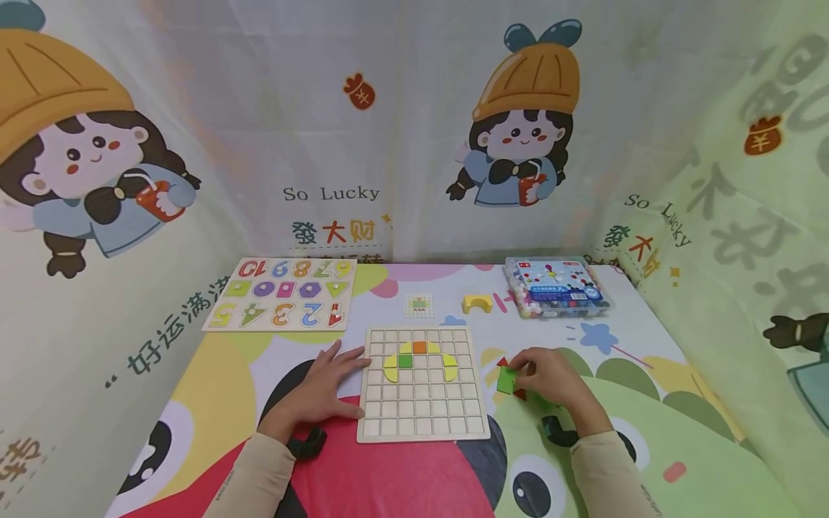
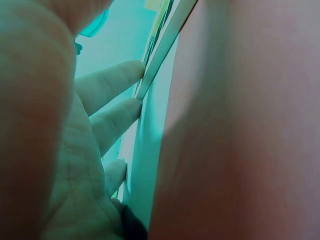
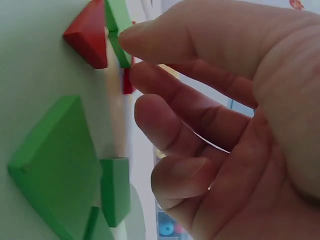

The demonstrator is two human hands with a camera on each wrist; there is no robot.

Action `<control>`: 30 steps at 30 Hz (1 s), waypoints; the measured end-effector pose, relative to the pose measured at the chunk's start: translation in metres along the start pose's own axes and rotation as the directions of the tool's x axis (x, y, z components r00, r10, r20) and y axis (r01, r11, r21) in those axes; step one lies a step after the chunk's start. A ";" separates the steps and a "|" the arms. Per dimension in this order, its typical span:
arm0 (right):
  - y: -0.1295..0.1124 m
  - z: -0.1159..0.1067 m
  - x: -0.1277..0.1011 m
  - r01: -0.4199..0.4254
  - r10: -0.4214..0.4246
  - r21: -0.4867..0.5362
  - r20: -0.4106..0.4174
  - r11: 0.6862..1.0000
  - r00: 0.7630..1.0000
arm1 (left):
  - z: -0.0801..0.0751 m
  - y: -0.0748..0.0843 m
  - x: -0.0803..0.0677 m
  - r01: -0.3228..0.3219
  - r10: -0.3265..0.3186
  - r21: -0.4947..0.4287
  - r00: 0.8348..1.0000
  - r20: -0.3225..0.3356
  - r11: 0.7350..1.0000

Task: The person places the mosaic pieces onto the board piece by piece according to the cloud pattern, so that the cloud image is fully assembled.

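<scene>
hiding most of green piece (image 1: 506, 380), right hand (image 1: 550, 378) pinches it.

— How did the left hand (image 1: 322, 392) lie?
— Flat, palm down, fingers straight and spread.
— And the right hand (image 1: 550, 379)?
— Fingers curled, tips pinched together; both forearms lay forward in beige sleeves.

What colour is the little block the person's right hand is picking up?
Green: the block pinched by the right hand shows best in the head view.

The pale wooden grid board (image 1: 422, 414) carries yellow, green and orange pieces; loose tiles (image 1: 506, 379) are green and red.
</scene>
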State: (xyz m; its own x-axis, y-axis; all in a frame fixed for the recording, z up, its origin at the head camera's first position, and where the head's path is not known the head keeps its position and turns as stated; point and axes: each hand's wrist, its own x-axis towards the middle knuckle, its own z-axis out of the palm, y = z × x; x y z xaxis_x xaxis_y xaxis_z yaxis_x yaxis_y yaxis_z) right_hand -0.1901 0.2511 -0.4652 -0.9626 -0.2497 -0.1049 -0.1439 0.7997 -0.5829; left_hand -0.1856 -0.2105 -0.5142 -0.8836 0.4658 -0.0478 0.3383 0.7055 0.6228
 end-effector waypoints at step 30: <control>-0.007 0.005 0.005 0.118 -0.120 -0.056 -0.044 0.991 0.992 | -0.001 0.001 -0.002 0.000 0.000 -0.007 1.000 0.000 1.000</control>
State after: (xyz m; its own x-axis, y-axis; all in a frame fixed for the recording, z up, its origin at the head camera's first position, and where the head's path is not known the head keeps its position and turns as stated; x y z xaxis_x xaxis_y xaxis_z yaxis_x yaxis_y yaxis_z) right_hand -0.1924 0.2411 -0.4658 -0.9476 -0.3195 0.0018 -0.2687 0.7939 -0.5455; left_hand -0.1840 -0.2105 -0.5128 -0.8838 0.4654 -0.0477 0.3357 0.7019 0.6282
